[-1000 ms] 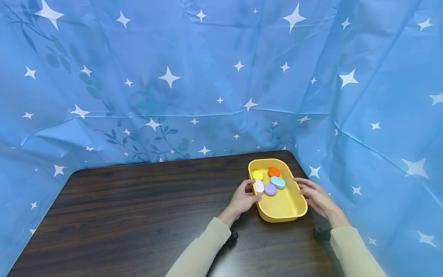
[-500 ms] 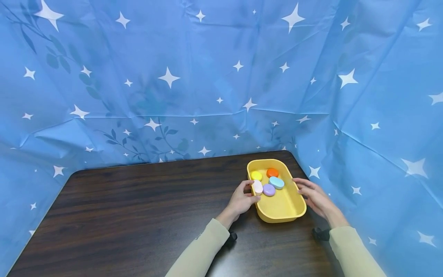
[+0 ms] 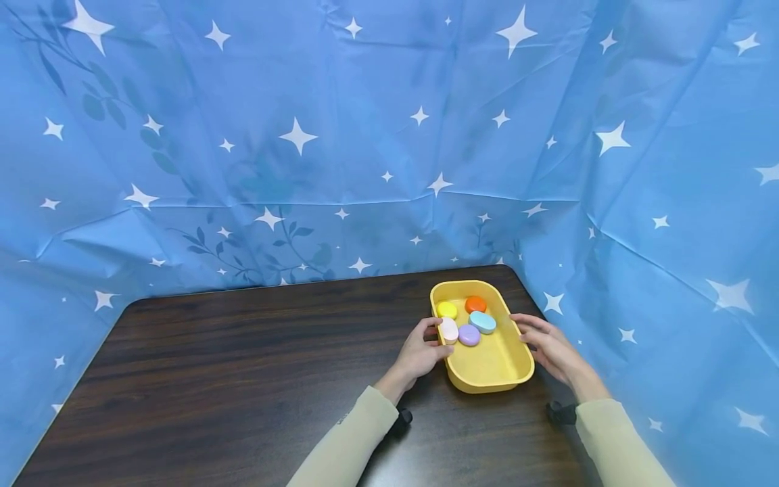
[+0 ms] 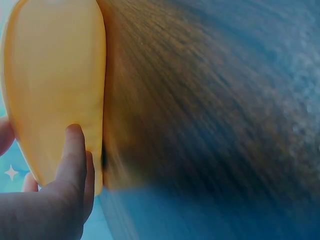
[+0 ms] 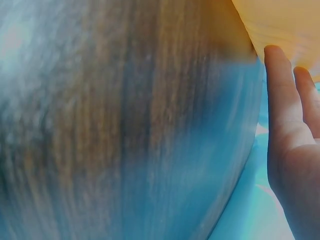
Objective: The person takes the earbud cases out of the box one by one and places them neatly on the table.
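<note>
A yellow rectangular tub (image 3: 496, 368) with rounded corners stands at the right end of the dark wooden table. Several smooth rounded pieces lie in its far half: yellow (image 3: 447, 310), orange (image 3: 475, 304), light blue (image 3: 482, 322), purple (image 3: 468, 335) and white (image 3: 448, 330). My left hand (image 3: 416, 352) grips the left side, digits at the rim beside the white piece and fingers (image 4: 75, 150) against the outer wall. My right hand (image 3: 556, 352) holds the opposite side; its fingers (image 5: 280, 85) lie along the wall. Some of each hand is hidden from the head view.
The dark wooden table (image 3: 231, 379) extends left of the tub. A blue curtain (image 3: 365, 135) with white stars hangs behind it and along its right side. Dark wrist devices show under both sleeves (image 3: 615, 433).
Both hands and the tub have shifted slightly left and a little toward the person. The coloured pieces have moved along inside it, keeping about the same arrangement.
</note>
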`<state>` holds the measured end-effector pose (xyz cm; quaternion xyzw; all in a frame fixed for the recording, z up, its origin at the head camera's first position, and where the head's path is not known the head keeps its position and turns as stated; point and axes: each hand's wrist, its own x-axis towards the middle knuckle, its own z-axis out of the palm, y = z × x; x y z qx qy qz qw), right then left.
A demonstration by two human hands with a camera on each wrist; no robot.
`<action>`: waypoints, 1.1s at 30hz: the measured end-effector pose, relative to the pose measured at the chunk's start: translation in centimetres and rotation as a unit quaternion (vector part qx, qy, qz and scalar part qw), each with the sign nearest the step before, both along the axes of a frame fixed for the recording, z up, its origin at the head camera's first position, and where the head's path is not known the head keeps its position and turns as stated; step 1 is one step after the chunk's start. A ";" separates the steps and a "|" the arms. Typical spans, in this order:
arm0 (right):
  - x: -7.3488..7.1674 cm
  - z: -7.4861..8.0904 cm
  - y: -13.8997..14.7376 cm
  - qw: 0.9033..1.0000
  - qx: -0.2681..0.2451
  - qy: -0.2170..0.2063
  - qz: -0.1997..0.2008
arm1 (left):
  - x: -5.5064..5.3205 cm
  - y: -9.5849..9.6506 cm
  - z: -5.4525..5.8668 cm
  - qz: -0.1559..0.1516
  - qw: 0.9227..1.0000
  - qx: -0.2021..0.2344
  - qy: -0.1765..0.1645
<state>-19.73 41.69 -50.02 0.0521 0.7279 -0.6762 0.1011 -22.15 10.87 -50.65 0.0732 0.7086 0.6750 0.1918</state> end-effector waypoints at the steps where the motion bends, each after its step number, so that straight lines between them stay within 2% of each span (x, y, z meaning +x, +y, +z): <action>1: 0.0 0.0 -0.1 1.000 0.000 0.000 0.000 | 0.0 -0.1 0.0 0.000 1.000 0.000 0.000; 33: -0.3 -0.1 -1.8 1.000 0.014 -0.003 0.004 | 0.0 -2.0 0.3 0.001 1.000 -0.006 0.004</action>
